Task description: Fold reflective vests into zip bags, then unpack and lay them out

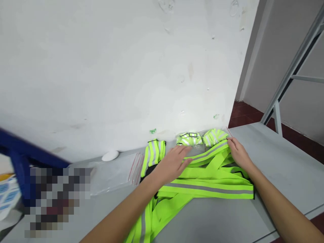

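Neon-yellow reflective straps point(210, 189) with grey stripes lie in a loose, overlapping heap on the grey table. My left hand point(173, 163) is over the heap's left part, fingers stretched out and thumb apart, holding nothing visible. At the far right of the heap, my right hand point(238, 152) pinches the end of one reflective strap point(211, 151), which runs back to the left toward my left hand. Just behind are rolled reflective straps point(215, 136) in clear bags. Another folded strap bundle point(155, 152) rests left of my left hand, on something black that is partly hidden.
Clear zip bags point(113, 173) with red seal lines lie flat at the left, near a white oval object point(110, 155). A white wall point(126, 74) rises behind the table point(283, 162). A metal frame point(286, 81) stands at the right, a blue beam point(32, 148) at the left.
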Demonstrator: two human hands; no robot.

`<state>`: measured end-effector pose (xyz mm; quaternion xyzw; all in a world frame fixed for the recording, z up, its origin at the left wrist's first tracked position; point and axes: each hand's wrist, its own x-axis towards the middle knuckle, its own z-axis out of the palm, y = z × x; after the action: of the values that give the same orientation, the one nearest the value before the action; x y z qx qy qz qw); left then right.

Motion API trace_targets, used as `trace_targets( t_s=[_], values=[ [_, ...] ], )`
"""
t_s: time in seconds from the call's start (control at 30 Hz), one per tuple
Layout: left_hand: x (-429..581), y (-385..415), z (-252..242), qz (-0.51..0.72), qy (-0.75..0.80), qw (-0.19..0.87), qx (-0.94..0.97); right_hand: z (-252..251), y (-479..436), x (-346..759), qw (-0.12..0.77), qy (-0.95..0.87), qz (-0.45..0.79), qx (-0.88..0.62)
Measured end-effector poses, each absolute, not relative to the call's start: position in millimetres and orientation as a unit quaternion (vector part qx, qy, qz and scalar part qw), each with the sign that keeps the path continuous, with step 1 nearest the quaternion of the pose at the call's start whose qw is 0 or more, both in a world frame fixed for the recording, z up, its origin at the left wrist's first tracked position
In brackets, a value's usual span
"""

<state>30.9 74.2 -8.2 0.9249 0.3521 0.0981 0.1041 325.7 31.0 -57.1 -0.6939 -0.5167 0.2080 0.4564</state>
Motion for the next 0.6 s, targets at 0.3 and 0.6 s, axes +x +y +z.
trace_targets(
  t_s=[0.3,0.6],
  values=[
    [-39,70,-19,0.081,0.512,0.195,0.833,-62,34,331,0.439,-0.500,0.213,-0.715],
    [-42,74,-39,0.026,0.494,0.096,0.864,-65,35,346,0.468,-0.487,0.202,-0.709]
  ],
)
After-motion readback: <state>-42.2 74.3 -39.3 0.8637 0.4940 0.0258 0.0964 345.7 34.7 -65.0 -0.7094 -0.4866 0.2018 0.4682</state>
